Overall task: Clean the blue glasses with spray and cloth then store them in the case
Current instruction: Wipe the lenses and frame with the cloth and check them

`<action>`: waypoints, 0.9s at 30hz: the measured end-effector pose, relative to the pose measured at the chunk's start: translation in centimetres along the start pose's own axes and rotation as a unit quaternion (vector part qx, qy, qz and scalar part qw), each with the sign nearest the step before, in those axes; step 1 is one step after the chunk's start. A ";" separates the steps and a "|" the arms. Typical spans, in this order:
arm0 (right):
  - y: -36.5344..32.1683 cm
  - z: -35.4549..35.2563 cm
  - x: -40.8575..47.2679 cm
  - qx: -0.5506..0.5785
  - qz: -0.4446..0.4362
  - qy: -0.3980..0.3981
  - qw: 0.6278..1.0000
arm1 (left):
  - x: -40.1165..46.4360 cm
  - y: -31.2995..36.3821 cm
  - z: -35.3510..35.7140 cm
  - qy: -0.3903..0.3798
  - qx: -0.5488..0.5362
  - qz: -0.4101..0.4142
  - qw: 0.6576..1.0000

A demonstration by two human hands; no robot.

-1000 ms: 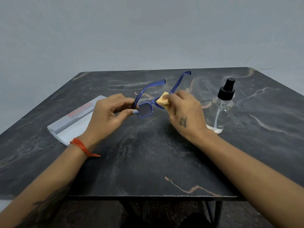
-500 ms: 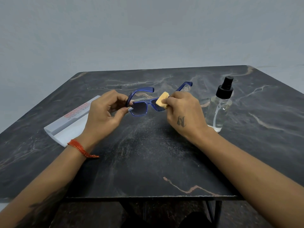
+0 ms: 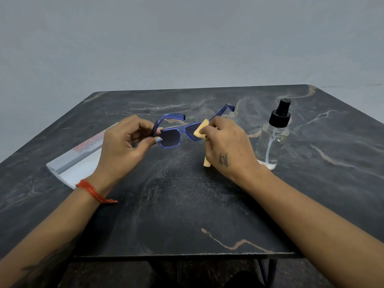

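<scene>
The blue glasses [image 3: 169,139] hang above the middle of the dark marble table [image 3: 187,215], arms unfolded and pointing away from me. My left hand [image 3: 124,146] pinches the frame's left corner beside the left lens. My right hand [image 3: 226,146] presses a small yellow cloth [image 3: 200,130] against the right lens; a corner of the cloth hangs out below the palm. A clear spray bottle [image 3: 272,140] with a black nozzle stands upright on the table just right of my right hand. The white glasses case [image 3: 76,163] lies open at the left, partly hidden behind my left hand.
A grey wall rises behind the table. The table's front edge runs just below my forearms, with dark metal legs under it. A red thread band [image 3: 93,191] circles my left wrist.
The glasses have tipped down from a raised tilt to nearly level and sit lower. My right hand keeps the cloth on the right lens, and a cloth corner now shows below the palm.
</scene>
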State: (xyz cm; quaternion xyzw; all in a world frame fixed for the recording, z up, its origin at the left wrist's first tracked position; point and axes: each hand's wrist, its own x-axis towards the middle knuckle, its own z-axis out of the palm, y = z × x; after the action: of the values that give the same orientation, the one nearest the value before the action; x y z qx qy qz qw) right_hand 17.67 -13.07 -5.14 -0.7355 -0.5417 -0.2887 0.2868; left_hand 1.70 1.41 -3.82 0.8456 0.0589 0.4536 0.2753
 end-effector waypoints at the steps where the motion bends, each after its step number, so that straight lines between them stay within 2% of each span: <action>1: 0.0 0.0 0.0 -0.007 0.006 -0.001 1.000 | 0.0 0.0 0.0 -0.002 0.002 0.004 1.000; 7: -0.7 0.4 -0.2 0.020 -0.018 -0.046 0.999 | -0.3 -0.2 0.1 -0.003 0.009 0.012 1.000; 13: -0.2 0.3 -0.2 0.059 -0.026 -0.002 0.998 | -0.3 -0.3 0.0 0.001 0.032 0.015 0.999; 22: -0.6 0.1 -0.2 -0.045 0.014 -0.006 0.999 | -0.3 -0.3 -0.2 -0.008 0.022 0.022 0.999; 27: -1.1 0.2 -0.4 0.004 -0.027 -0.019 0.999 | -0.3 -0.3 0.0 -0.003 0.010 0.022 1.000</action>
State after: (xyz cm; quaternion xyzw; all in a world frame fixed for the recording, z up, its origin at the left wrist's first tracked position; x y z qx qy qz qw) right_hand 16.52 -12.90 -5.42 -0.7248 -0.5678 -0.2800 0.2715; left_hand 1.56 1.54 -4.21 0.8511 0.0437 0.4560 0.2566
